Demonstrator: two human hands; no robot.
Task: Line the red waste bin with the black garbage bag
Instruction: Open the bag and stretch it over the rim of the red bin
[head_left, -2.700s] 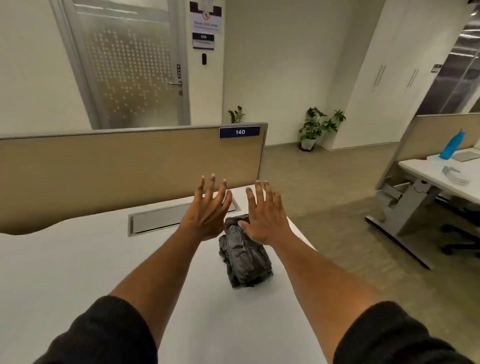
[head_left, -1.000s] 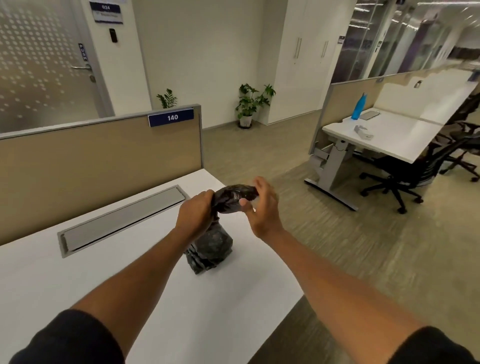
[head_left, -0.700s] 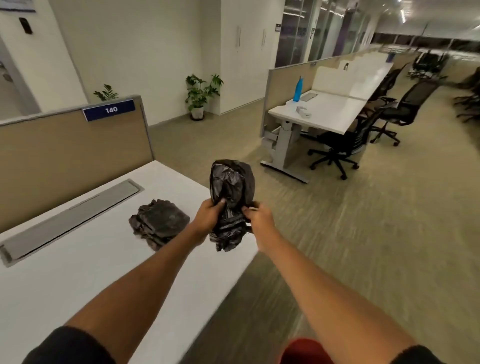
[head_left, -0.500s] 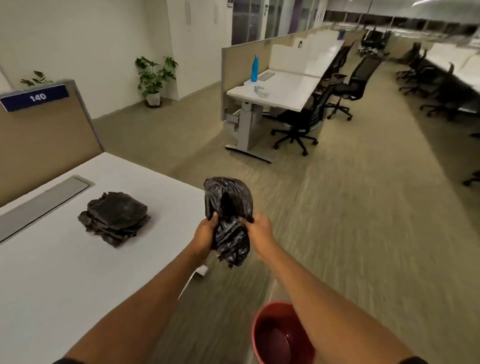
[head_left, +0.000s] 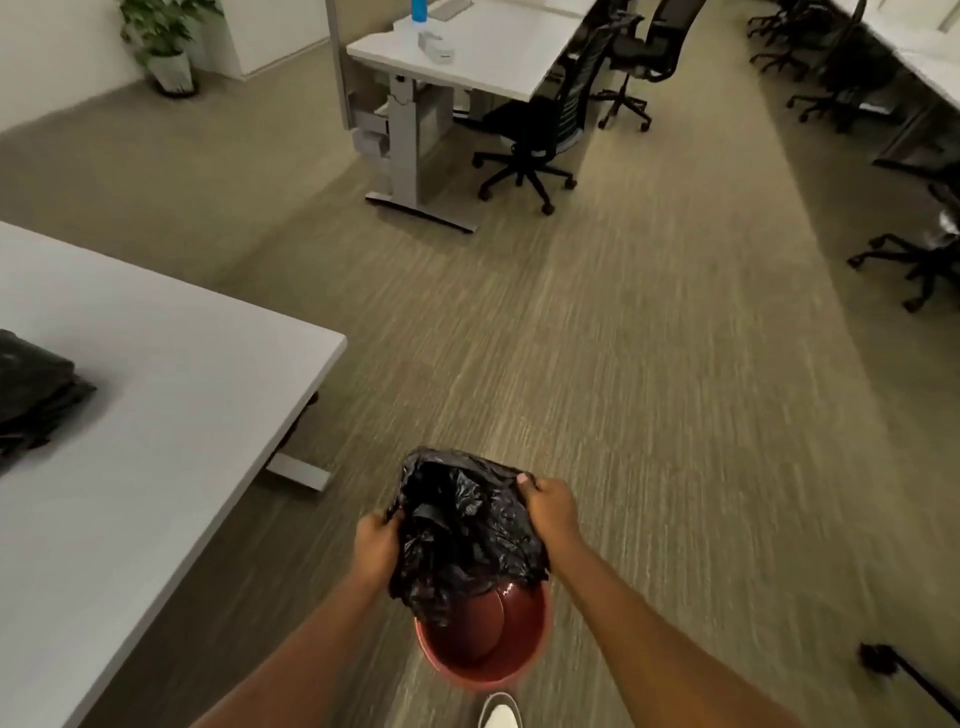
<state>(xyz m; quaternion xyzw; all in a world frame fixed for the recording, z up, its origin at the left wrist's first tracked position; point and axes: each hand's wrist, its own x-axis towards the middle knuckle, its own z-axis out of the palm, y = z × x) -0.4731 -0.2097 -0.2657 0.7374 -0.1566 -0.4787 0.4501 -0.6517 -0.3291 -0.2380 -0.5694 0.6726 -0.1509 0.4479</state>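
A carpeted office floor fills most of the view. A white desk takes up the left side, and a stack of folded black bags lies on it at the left edge. A second white desk stands farther back with a black office chair beside it, and a potted plant sits by the wall.

Low in the centre, the red waste bin stands on the floor, its glossy inside bare where it shows. The black garbage bag hangs crumpled over the bin's far rim, its lower folds dipping into the opening. The left hand has its fingers closed on the bag's left edge; the right hand grips the right edge, pulling the mouth apart. A white shoe shows just below the bin.
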